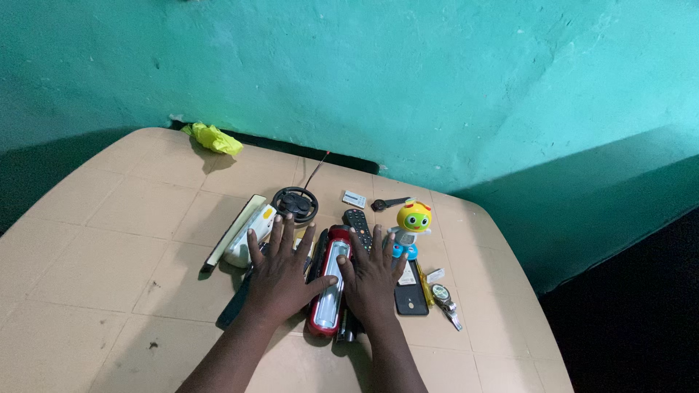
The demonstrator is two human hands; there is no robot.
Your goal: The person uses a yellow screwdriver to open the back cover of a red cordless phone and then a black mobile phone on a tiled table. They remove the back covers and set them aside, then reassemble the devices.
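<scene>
Both hands are down flat on the beige table, fingers spread wide, gripping nothing. The left hand lies palm-down just left of the red lantern, its thumb touching the lantern's side, and it covers some dark things underneath that can't be made out. The right hand sits just right of the lantern, over the near end of the black remote, thumb against the lantern's other edge.

The lantern lies lengthwise between them, its pale strip facing up. Beyond it and slightly left rests a small black steering wheel with a thin aerial. Right of the lantern stands a yellow-headed toy robot, upright, and nearer the camera on that side lie a black phone and a wristwatch.

Here's the worry: everything is packed close. A sideways sweep of the right hand could, I'd say, topple that toy or nudge the watch toward the table's right edge.
</scene>
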